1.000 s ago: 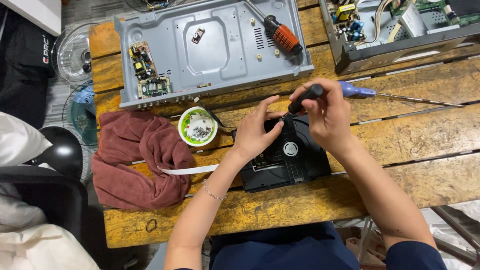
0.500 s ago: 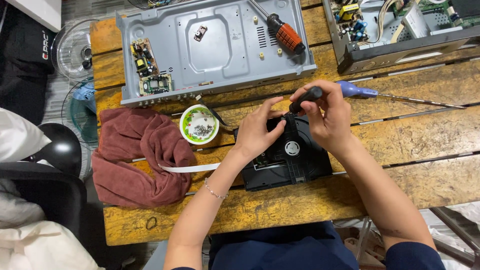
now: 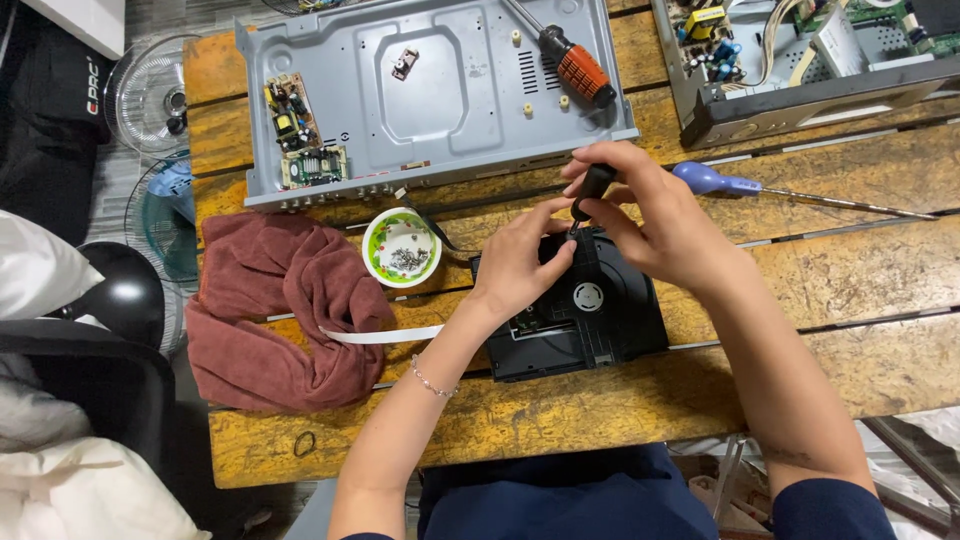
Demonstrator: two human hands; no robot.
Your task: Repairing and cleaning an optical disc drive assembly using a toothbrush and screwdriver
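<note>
Right hand (image 3: 665, 225) pinching black screwdriver (image 3: 592, 187) over black disc drive (image 3: 580, 310) (left hand (image 3: 520, 265) steadying)

1. A small round green-rimmed bowl (image 3: 401, 248) holding tiny screws sits just left of the hands on the worn wooden slat table (image 3: 900, 270).
2. A crumpled dark red cloth (image 3: 285, 310) lies farther left of the hands, past the bowl.
3. A white flat ribbon cable (image 3: 385, 335) runs across the cloth's edge, below and left of the hands.
4. An open grey metal chassis (image 3: 440, 90) with small circuit boards lies above the hands.
5. An orange-and-black-handled screwdriver (image 3: 572, 65) rests on that chassis, just above the hands.
6. A blue-handled screwdriver (image 3: 780, 192) lies immediately right of the hands.
7. A second opened device (image 3: 800, 60) with wiring sits to the upper right.
</note>
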